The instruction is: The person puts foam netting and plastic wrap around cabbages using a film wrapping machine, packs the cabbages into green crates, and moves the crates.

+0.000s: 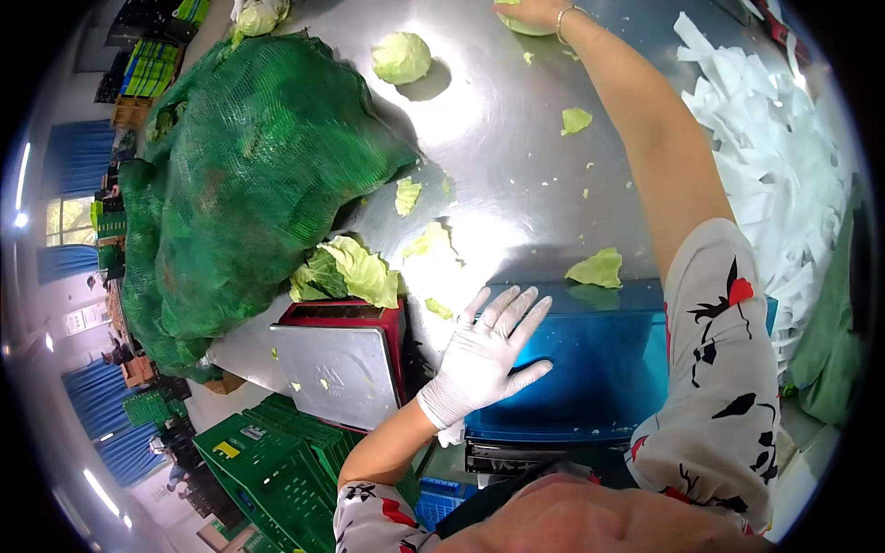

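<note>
My left hand (pixel 489 355), in a white glove, is spread flat with its fingers apart at the left end of a glossy blue surface (pixel 590 369). It holds nothing. My bare right hand (pixel 539 13) reaches far across the metal table to the top edge of the view, with a bracelet at the wrist. Its fingers are curled over a pale green cabbage (pixel 527 26), and both are partly cut off by the frame. Another cabbage (pixel 402 58) sits on the table to the left. A loose cabbage leaf (pixel 597 268) lies at the blue surface's far edge.
A bulging green mesh sack (pixel 258 175) covers the table's left side. Beside it are leaves (pixel 355 272) and a red scale with a metal plate (pixel 336 369). White strips (pixel 765 157) pile up at right. Green crates (pixel 267 465) stand lower left.
</note>
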Available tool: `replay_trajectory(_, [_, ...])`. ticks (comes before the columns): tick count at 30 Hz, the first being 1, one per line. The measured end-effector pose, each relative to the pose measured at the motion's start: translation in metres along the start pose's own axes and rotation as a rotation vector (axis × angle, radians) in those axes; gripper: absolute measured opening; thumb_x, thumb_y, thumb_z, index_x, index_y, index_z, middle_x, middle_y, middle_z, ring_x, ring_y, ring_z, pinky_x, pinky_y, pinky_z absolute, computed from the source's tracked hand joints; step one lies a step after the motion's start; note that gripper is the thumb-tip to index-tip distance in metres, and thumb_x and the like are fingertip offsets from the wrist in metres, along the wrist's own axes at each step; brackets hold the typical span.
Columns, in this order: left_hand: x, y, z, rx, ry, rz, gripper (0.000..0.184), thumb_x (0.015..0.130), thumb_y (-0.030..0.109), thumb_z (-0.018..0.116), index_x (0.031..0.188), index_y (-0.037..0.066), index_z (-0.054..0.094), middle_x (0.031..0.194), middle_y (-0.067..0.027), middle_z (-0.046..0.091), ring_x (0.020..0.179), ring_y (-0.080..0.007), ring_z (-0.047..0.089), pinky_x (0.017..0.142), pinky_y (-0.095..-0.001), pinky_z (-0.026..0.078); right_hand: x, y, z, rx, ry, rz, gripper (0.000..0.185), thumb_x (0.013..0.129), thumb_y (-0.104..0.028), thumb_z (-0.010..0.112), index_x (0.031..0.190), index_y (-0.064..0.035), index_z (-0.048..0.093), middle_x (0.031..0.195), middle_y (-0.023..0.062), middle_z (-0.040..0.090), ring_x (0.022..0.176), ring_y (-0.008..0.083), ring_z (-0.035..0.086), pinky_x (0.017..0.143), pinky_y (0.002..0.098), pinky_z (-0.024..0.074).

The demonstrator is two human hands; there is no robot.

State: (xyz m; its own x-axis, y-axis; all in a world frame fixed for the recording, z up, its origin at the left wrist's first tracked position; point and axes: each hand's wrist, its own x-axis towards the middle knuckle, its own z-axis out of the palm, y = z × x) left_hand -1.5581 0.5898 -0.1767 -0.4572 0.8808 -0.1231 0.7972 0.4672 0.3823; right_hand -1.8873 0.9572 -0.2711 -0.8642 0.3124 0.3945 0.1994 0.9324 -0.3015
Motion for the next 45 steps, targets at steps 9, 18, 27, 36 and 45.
replay_trajectory(9, [-0.007,-0.007,-0.002,-0.409,0.286,-0.021,0.061,0.080,0.018,0.072,0.135,0.002,0.051,0.127,-0.0138,0.060,0.118,-0.0311,0.056,0.107,-0.0416,0.038,-0.198,0.016,-0.078,0.017,0.018,-0.430,0.073,0.086,-0.034,0.067,0.142,0.0015,0.037,0.147,0.0163,0.040,0.134,0.0343,0.039,0.113,0.0511,0.0260])
replay_trajectory(18, [0.136,-0.083,-0.002,-1.572,0.270,-0.693,0.082,0.093,0.038,0.065,0.153,0.004,0.021,0.145,-0.0206,0.042,0.126,-0.0331,0.051,0.099,-0.0456,0.047,-0.190,0.050,-0.122,0.793,-0.757,0.651,0.075,0.093,-0.062,0.050,0.143,-0.0069,0.041,0.142,0.0162,0.045,0.119,0.0281,0.055,0.090,0.0450,0.0501])
replay_trajectory(27, [0.165,-0.107,0.024,-1.985,0.047,-0.726,0.075,0.089,0.057,0.060,0.147,0.016,0.035,0.145,-0.0133,0.045,0.130,-0.0336,0.047,0.103,-0.0591,0.042,-0.220,-0.028,-0.127,1.189,-0.972,0.586,0.071,0.096,-0.062,0.042,0.146,-0.0119,0.039,0.145,0.0152,0.044,0.127,0.0305,0.051,0.093,0.0421,0.0548])
replay_trajectory(36, [0.071,-0.032,-0.047,-1.612,0.052,-0.171,0.079,0.085,0.029,0.071,0.148,0.001,0.033,0.141,-0.0153,0.048,0.130,-0.0266,0.049,0.105,-0.0409,0.045,-0.229,0.119,-0.157,-0.330,-0.355,0.052,0.046,0.080,-0.034,0.069,0.117,-0.0085,0.063,0.113,0.0153,0.067,0.099,0.0336,0.065,0.083,0.0430,0.0530])
replay_trajectory(45, [0.035,0.093,-0.076,-0.727,-0.079,0.049,0.110,0.056,0.028,0.090,0.147,0.002,0.034,0.141,-0.0187,0.047,0.133,-0.0297,0.045,0.113,-0.0393,0.033,-0.273,0.181,-0.153,-0.259,-0.508,0.032,0.024,0.082,-0.019,0.059,0.103,-0.0091,0.065,0.096,0.0163,0.066,0.091,0.0358,0.065,0.076,0.0475,0.0533])
